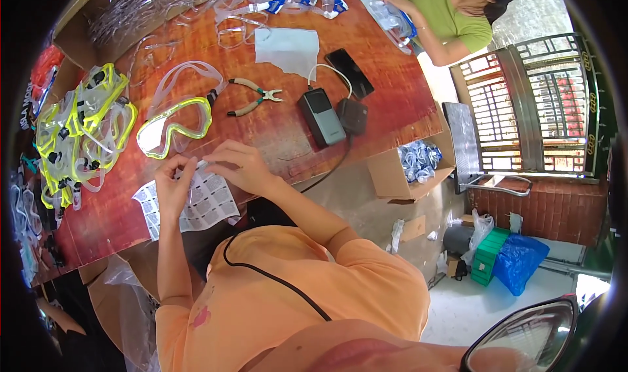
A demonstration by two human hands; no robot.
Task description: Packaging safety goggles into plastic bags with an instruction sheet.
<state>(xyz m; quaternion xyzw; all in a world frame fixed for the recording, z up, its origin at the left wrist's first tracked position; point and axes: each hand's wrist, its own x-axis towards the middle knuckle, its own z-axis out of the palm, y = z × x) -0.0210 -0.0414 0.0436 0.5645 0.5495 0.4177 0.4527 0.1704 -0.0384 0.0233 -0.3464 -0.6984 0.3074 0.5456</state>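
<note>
The fingertips of the left hand [173,184] and right hand [241,167] are brought close together, seemingly for fine control; whether anything is gripped cannot be told. A printed sheet [212,203] is spread below, presumably for easy reach, at the near edge of the bench [111,220]. Beyond, a yellow-framed mask [174,129] is laid.

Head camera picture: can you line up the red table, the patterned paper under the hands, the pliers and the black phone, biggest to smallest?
1. Red table
2. Patterned paper
3. Pliers and black phone: too alike to rank
</note>
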